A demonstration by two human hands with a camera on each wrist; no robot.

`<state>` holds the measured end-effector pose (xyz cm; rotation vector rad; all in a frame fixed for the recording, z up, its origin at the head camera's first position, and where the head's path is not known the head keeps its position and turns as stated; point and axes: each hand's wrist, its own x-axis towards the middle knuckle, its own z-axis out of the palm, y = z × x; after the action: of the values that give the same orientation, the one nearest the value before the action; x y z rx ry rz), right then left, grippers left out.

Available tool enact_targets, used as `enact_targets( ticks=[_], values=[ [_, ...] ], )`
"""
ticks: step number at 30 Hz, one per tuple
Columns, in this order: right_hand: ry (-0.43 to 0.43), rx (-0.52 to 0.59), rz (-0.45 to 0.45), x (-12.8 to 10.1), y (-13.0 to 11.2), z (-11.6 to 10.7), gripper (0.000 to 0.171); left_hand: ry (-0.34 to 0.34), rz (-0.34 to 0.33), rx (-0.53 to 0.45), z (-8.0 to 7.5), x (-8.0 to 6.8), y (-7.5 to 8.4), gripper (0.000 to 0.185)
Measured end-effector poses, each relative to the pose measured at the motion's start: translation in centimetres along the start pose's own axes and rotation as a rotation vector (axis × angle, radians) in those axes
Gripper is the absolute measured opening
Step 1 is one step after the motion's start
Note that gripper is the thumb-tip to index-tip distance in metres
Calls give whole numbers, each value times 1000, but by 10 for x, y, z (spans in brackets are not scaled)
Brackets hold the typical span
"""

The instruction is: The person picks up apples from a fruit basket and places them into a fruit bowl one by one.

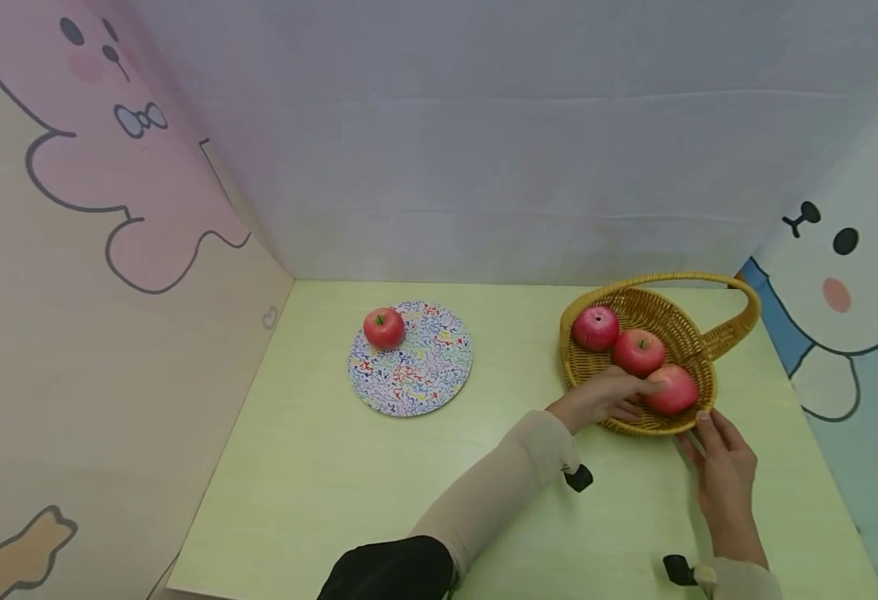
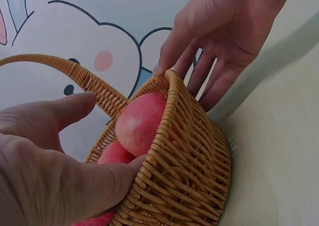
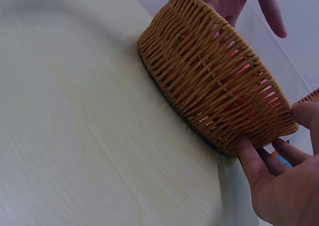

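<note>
A woven wicker basket (image 1: 673,313) with a looped handle stands at the right of the table and holds three red apples. My left hand (image 1: 626,392) reaches over the near rim, its fingers lying on the closest apple (image 1: 677,390). In the left wrist view its thumb (image 2: 65,111) stands apart from that apple (image 2: 142,121). My right hand (image 1: 694,433) touches the basket's near side. Its straight fingers (image 3: 251,159) press the outer wall (image 3: 209,81), one fingertip on the rim. The two other apples (image 1: 596,327) (image 1: 638,350) lie further back.
A round plate (image 1: 419,371) with a colourful squiggle pattern lies mid-table, a fourth red apple (image 1: 383,327) on its far left edge. The pale green table (image 1: 333,467) is boxed in by cartoon-printed panels on the left and right and a plain wall behind.
</note>
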<state>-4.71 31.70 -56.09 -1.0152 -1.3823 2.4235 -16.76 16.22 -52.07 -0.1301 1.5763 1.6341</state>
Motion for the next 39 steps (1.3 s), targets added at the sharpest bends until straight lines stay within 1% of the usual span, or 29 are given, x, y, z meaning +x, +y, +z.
enact_targets(
  ticks=[2, 5, 12, 15, 18, 21, 26, 27, 29, 31, 33, 36, 39],
  values=[
    [19, -3, 9, 0, 0, 0, 71, 9, -18, -19, 4, 3, 0, 37],
    [35, 0, 14, 1, 0, 1, 69, 39, -26, -35, 10, 6, -2, 41],
    [34, -1, 10, 0, 2, 2, 69, 91, 25, -34, 22, 6, -10, 48],
    [14, 14, -1, 0, 2, 2, 67, 130, 48, -47, 28, 3, -11, 46],
    [-1, 33, -20, -1, 2, 0, 63, 166, 54, -57, 35, 2, -10, 42],
    [-16, 62, -31, -2, 1, -1, 56, 217, 47, -50, 42, 2, -6, 44],
    [-23, 89, -31, -1, -1, -1, 42, 380, 7, 29, 57, 12, -1, 51],
    [-27, 91, -30, -1, -2, -1, 40, 406, -7, 37, 60, 15, -1, 51],
    [-32, 100, -26, 0, -3, -1, 38, 452, -20, 22, 65, 18, -1, 50],
    [-27, 96, -21, 0, -2, -1, 39, 468, -35, 2, 66, 18, -2, 53],
    [-20, 89, -14, 0, -2, -1, 42, 465, -41, -33, 66, 20, -3, 54],
    [-15, 81, -10, 0, -1, -1, 45, 448, -27, -95, 64, 19, -6, 51],
    [-10, 89, -10, 1, 0, -1, 46, 421, -5, -149, 63, 18, -8, 44]
  ],
)
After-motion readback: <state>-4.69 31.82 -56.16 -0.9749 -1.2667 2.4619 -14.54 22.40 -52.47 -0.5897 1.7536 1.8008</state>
